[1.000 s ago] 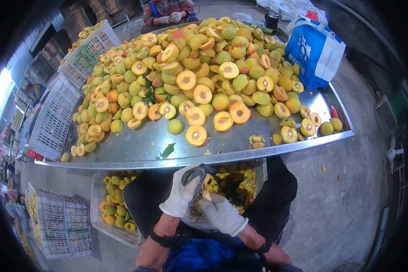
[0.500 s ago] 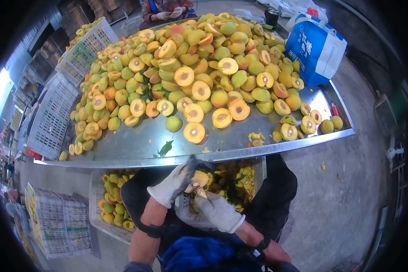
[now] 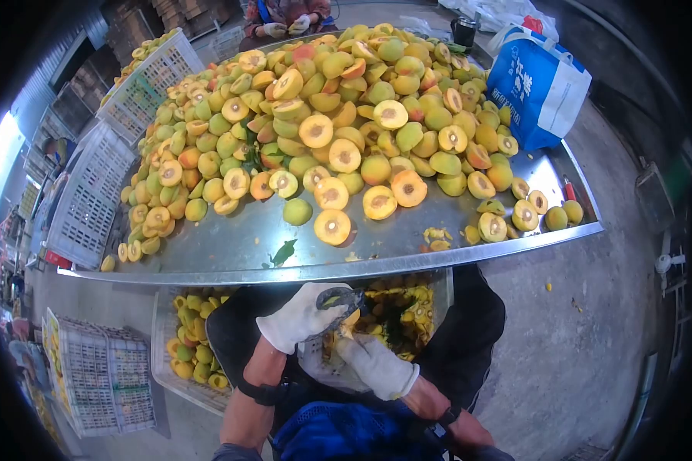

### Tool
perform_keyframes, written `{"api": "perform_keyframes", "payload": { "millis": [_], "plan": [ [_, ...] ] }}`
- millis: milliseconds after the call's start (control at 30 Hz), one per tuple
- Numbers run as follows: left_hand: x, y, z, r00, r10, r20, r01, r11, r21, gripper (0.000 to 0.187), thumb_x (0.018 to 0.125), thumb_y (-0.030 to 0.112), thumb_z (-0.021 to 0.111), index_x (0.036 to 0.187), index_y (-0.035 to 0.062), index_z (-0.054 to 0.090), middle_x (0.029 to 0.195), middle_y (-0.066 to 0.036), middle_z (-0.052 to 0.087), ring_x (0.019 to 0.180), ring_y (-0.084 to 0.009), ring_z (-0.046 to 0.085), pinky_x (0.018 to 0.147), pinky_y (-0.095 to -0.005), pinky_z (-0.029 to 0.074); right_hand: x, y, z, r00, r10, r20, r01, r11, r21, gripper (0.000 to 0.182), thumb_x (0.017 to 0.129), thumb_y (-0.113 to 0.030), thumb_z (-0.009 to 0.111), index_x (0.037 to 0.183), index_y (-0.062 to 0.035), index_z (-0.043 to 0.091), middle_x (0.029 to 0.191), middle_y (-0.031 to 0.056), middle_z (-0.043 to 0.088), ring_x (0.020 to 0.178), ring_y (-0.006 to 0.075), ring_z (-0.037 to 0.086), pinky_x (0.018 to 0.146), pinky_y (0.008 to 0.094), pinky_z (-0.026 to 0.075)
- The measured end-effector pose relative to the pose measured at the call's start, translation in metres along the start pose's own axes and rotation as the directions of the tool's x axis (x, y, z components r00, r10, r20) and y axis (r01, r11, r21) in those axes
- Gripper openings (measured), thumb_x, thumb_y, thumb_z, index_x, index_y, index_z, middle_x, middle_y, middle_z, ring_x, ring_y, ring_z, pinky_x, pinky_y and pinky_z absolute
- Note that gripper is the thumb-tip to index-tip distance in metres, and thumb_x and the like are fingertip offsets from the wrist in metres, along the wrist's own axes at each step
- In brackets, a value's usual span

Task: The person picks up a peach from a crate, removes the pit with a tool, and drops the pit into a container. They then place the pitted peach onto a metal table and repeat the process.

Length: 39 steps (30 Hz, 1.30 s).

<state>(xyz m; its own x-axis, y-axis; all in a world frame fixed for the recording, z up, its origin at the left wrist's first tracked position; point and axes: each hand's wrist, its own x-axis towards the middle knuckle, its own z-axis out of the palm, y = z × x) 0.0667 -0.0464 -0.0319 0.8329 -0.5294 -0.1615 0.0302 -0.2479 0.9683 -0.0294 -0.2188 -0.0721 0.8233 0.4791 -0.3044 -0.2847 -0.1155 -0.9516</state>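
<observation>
Yellow fruit (image 3: 351,320) shows in the head view at six o'clock, a small part of it visible past the gloved fingers, below the near edge of the metal tabletop (image 3: 234,242). The left hand (image 3: 304,316), in a pale glove with dark fingertips, lies between six and seven o'clock; its grip is curled round the fruit. The right hand (image 3: 378,367), also gloved, lies between five and six o'clock, its fingertips just beside the fruit. Its grip is bent, but whether it is clenched on anything I cannot tell, as the spot between the hands is small and blurred. Beyond the hands, toward five o'clock, cut yellow pieces (image 3: 417,307) and dark leafy bits fill a pale container (image 3: 315,361) between the person's knees. At about eight o'clock, a white crate (image 3: 160,346) holds more fruit pieces.

On the tabletop, a large heap of fruit (image 3: 316,131), many pieces cut to show their centres, spreads from ten round to two o'clock. A green leaf (image 3: 284,252) lies on the metal near eight o'clock. A blue and white bag (image 3: 534,88) stands upright at two o'clock. Another person's gloved hands (image 3: 288,28) show beyond the heap, between eleven and twelve.
</observation>
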Motion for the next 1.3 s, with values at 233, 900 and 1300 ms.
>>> {"api": "perform_keyframes", "payload": {
  "millis": [233, 900, 1300],
  "plan": [
    [-0.005, -0.013, 0.017, 0.99, 0.14, -0.024, -0.128, 0.798, -0.589, 0.05, 0.088, 0.033, 0.066, 0.118, -0.006, 0.058, 0.114, -0.013, 0.065, 0.104, -0.0189, 0.062, 0.094, -0.0314, 0.048, -0.006, -0.011, 0.001, 0.948, 0.08, 0.308, -0.298, 0.56, 0.773, 0.035, 0.101, -0.04, 0.045, 0.096, -0.007, 0.057, 0.066, 0.0004, 0.05, 0.051, 0.0142, 0.048, 0.046, 0.0253, 0.037],
    [-0.01, -0.008, 0.036, 0.996, 0.003, -0.085, -0.055, 0.789, -0.612, 0.039, 0.095, 0.028, 0.055, 0.114, -0.005, 0.061, 0.111, -0.013, 0.065, 0.097, -0.0173, 0.062, 0.085, -0.0278, 0.051, -0.013, 0.009, 0.003, 0.948, 0.134, 0.289, -0.317, 0.488, 0.813, 0.034, 0.1, -0.043, 0.048, 0.093, -0.0099, 0.054, 0.058, -0.0031, 0.042, 0.043, 0.0085, 0.035, 0.04, 0.0249, 0.025],
    [0.0, -0.031, 0.023, 0.971, -0.221, 0.09, 0.239, 0.92, -0.31, 0.035, 0.091, 0.022, 0.06, 0.113, -0.005, 0.064, 0.096, -0.007, 0.068, 0.085, -0.0092, 0.06, 0.077, -0.0237, 0.049, -0.013, 0.018, 0.01, 0.981, 0.117, 0.156, -0.19, 0.76, 0.622, 0.033, 0.1, -0.043, 0.047, 0.09, -0.0119, 0.054, 0.057, -0.0034, 0.041, 0.043, 0.0097, 0.034, 0.041, 0.0256, 0.026]
  ]
}}
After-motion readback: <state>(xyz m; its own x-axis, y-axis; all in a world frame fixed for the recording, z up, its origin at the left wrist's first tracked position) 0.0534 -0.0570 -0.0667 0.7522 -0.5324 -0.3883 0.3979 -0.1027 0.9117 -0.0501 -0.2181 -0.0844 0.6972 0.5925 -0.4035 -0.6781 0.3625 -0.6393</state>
